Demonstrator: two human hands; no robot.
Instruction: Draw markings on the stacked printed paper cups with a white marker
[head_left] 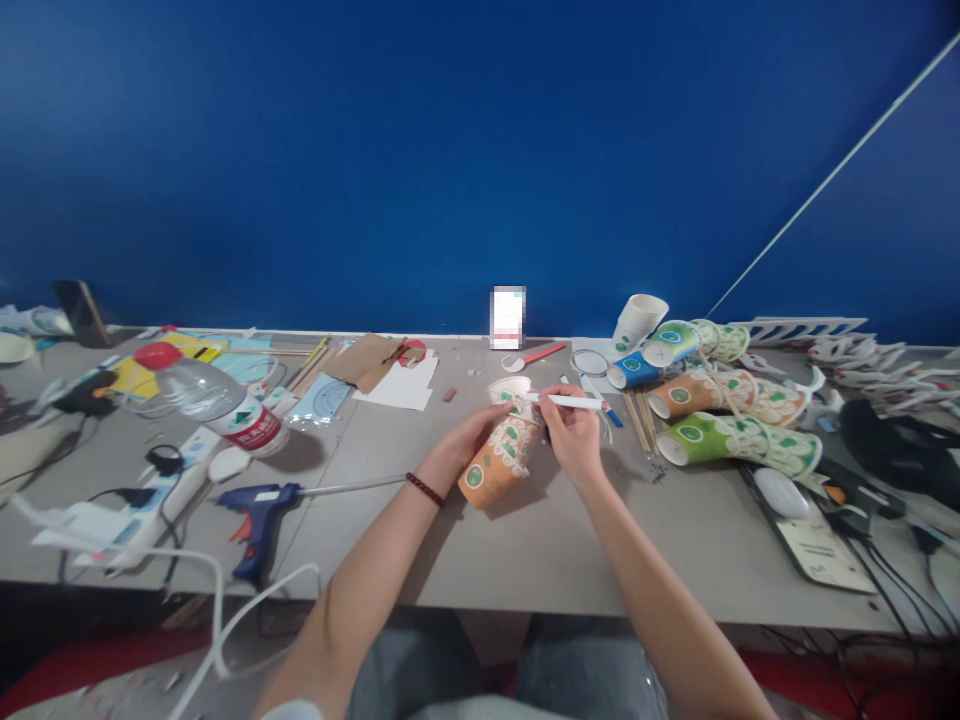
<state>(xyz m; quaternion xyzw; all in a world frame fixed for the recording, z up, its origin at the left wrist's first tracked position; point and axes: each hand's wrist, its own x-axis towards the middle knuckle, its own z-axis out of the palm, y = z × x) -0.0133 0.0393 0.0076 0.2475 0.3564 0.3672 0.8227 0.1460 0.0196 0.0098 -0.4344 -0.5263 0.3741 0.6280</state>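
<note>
Tilted above the table in front of me is a paper-cup craft [501, 462], orange at its lower end and white with green and orange patterns above. My left hand [480, 432] wraps around its left side. Between the fingers of my right hand [574, 425] is a white marker [574, 402], its tip at the upper part of the cup craft. Whether the tip touches the paper I cannot tell. Part of the cup is hidden behind my left fingers.
A blue glue gun [262, 520], a power strip [169, 490] and a water bottle [217, 400] are at left. More cup crafts [742, 445] and wooden sticks [640, 420] lie right. A phone [508, 318] leans on the blue wall. White cut paper [401, 382] lies behind my left hand.
</note>
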